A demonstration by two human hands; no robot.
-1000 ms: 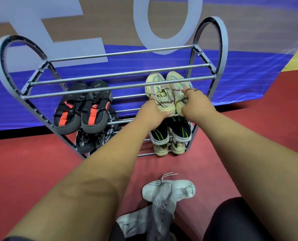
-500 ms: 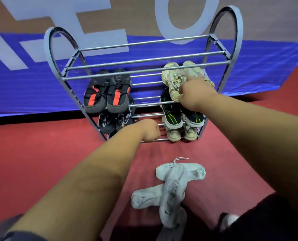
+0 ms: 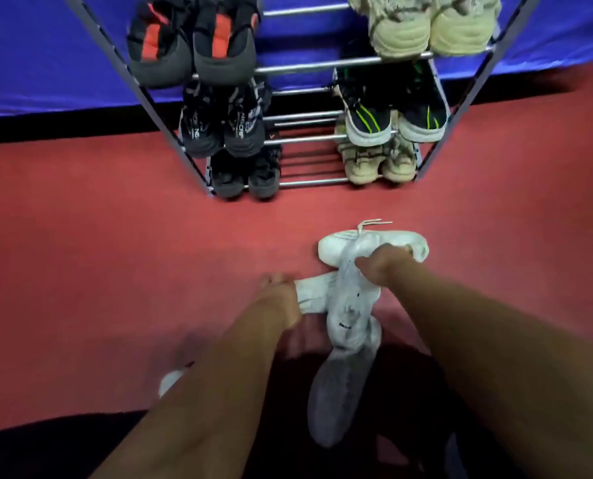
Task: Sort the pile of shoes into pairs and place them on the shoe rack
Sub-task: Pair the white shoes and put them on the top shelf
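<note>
White shoes (image 3: 348, 305) lie in a small heap on the red floor (image 3: 115, 236), and both hands are closed on them. The left hand (image 3: 281, 302) is wrapped round the end of the leftward shoe (image 3: 314, 292), with the fingers curled over its edge. The right hand (image 3: 386, 264) is clamped fingers-down where the crosswise shoe (image 3: 333, 245) at the far end of the heap is overlapped by another that runs back toward the person; which of these two is held cannot be told through the blur. Loose laces (image 3: 371, 223) stick out from the far shoe. Beyond the heap, apart from it, the shoe rack (image 3: 309, 65) is seen against a blue banner (image 3: 46, 63). On its left side are stacked a black and red pair (image 3: 191, 53), a lettered black pair (image 3: 222, 133) and a plain black pair (image 3: 245, 178). On its right side are a beige pair (image 3: 426, 32), a black and green pair (image 3: 391, 122) and a tan pair (image 3: 374, 164) at the bottom.
</note>
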